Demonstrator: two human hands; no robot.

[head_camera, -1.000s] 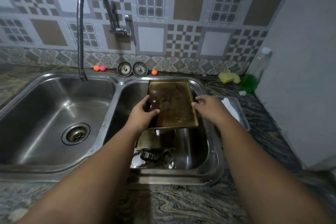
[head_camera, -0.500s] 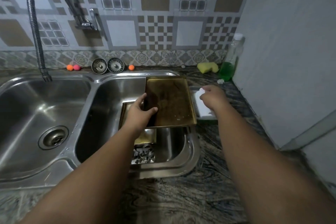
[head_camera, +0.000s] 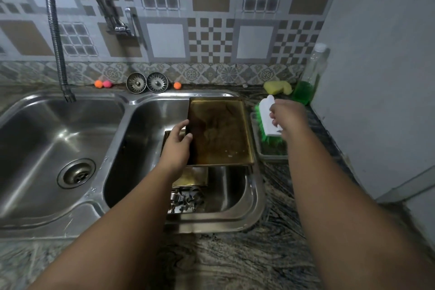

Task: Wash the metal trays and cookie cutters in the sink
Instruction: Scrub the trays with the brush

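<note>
A brown-stained metal tray (head_camera: 220, 130) is held over the right sink basin (head_camera: 146, 139), the left hand (head_camera: 176, 146) gripping its left edge with thumb on top. Under it lie a second tray (head_camera: 190, 175) and a heap of cookie cutters (head_camera: 184, 200). The right hand (head_camera: 288, 116) has its fingers closed around a white brush with green bristles (head_camera: 268, 117), above a small tray on the counter (head_camera: 270, 153). No writing is readable anywhere. Behind stand a bottle of green liquid (head_camera: 308, 77), a yellow sponge (head_camera: 277, 87), two strainers (head_camera: 147, 82) and the faucet (head_camera: 55, 30).
</note>
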